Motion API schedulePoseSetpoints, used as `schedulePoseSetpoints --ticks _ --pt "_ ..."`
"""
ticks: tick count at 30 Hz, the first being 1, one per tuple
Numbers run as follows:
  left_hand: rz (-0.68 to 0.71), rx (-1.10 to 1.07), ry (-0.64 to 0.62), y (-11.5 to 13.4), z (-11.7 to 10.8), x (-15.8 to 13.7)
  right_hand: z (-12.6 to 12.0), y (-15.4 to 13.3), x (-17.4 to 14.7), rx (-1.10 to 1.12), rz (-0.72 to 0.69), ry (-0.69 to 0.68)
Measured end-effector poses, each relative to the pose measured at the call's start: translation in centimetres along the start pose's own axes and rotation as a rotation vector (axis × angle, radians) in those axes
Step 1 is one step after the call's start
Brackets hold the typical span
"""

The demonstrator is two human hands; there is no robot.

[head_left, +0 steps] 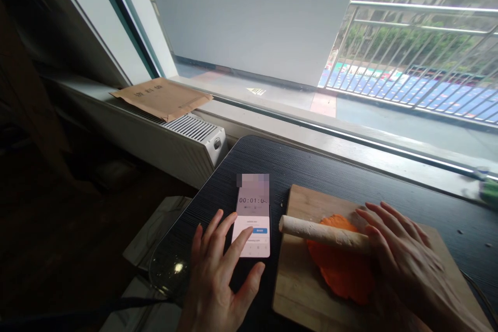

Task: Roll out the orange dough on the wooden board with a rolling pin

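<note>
My left hand is over a phone, its fingers spread and nothing held. The index fingertip is at the lit screen, close to a blue button; a timer shows higher up. My right hand rests on the right end of a pale, dusty rolling pin, covering that end with its fingers. Under the pin lies a flat, uneven sheet of orange dough on a wooden board. Part of the dough is hidden by the pin and my right hand.
The board and phone lie on a black table beside a window sill. A brown paper envelope sits on a white radiator at the left. Something green is at the right edge.
</note>
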State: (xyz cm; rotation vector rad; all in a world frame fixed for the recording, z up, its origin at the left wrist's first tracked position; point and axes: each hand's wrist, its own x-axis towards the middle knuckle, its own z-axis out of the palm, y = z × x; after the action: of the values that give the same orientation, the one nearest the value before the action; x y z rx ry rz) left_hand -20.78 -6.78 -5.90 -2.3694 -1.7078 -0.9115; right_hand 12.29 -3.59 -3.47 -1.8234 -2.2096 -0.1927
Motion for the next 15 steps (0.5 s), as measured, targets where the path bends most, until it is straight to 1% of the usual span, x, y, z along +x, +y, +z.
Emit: schedulePoseSetpoints --ticks 7,11,15 --pt "0.029 0.020 -0.017 0.28 0.18 0.13 0.09 0.18 -0.03 -0.007 -0.007 -0.013" --pt "0.051 0.036 -0.048 0.28 0.30 0.11 0.15 0.31 -0.13 -0.001 -0.002 -0.018" --pt "0.044 0.037 -0.059 0.31 0.41 0.21 -0.02 0.20 -0.03 0.010 0.005 -0.025"
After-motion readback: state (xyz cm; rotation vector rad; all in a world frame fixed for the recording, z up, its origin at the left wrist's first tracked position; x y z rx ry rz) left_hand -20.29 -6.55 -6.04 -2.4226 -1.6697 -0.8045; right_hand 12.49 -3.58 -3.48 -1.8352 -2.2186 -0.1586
